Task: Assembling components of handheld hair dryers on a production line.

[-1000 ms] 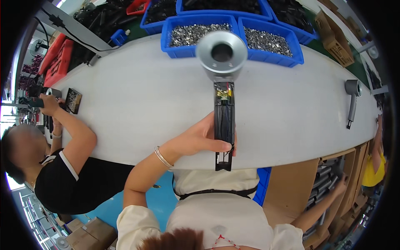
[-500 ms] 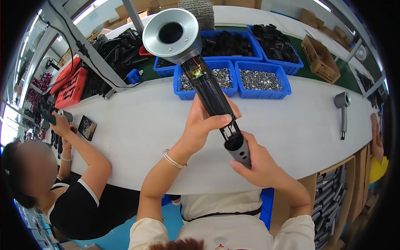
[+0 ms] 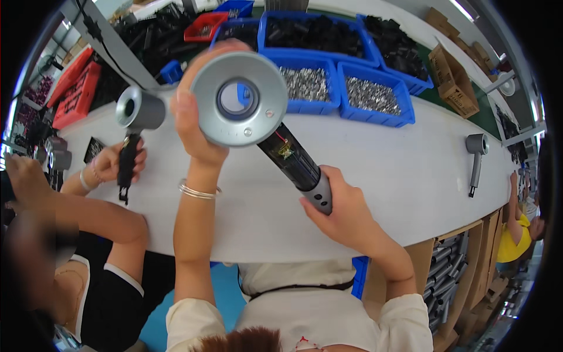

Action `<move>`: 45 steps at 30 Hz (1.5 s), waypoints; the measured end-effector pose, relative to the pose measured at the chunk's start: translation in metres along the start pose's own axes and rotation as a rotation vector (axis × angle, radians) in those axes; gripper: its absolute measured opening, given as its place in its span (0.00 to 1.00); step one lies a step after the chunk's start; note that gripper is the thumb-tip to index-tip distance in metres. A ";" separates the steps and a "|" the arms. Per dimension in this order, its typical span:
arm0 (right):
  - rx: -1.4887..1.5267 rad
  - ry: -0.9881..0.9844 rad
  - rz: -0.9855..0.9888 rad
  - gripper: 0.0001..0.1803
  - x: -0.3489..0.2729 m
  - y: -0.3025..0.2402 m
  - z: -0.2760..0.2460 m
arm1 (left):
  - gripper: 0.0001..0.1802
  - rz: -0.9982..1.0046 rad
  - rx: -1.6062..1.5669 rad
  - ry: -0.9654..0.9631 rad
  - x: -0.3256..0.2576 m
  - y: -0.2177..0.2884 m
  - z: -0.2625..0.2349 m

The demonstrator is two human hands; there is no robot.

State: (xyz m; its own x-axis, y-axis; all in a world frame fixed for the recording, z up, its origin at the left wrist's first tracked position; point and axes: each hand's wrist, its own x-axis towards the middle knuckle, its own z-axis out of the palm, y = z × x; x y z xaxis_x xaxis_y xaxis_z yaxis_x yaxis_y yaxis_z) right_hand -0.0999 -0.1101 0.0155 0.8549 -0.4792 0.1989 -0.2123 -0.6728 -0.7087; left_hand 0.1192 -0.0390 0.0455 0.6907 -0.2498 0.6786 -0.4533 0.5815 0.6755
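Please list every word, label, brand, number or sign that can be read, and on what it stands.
Brown cardboard box: small dark printing on its side; I do not copy it out.
Silver-headed device: no readable text.
Grey sleeve on its handle: only dark round spots, no characters visible.
Front blue bins: no text that I can make out.

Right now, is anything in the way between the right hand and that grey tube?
Nothing visible: the right hand grips the grey tube directly. Above it, nothing visible blocks the black handle up to the round head, which the left hand holds.
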 end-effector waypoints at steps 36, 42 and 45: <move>0.472 -0.284 0.414 0.32 -0.018 -0.005 0.030 | 0.14 -1.016 -0.212 -0.209 -0.132 0.028 0.012; 0.258 -0.437 0.160 0.25 -0.005 0.020 0.010 | 0.16 -1.039 -0.355 -0.278 -0.138 0.012 -0.010; 0.094 -0.252 0.060 0.14 0.029 0.042 -0.015 | 0.18 -0.983 -0.265 -0.295 -0.140 0.010 -0.014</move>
State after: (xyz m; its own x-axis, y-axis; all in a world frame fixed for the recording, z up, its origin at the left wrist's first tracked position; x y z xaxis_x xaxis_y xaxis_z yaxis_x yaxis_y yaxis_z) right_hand -0.0914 -0.1606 0.0020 0.9352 -0.3539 -0.0118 -0.2318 -0.5864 -0.7761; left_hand 0.0260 0.0126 -0.0470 0.5070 -0.8595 -0.0652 0.3926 0.1629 0.9052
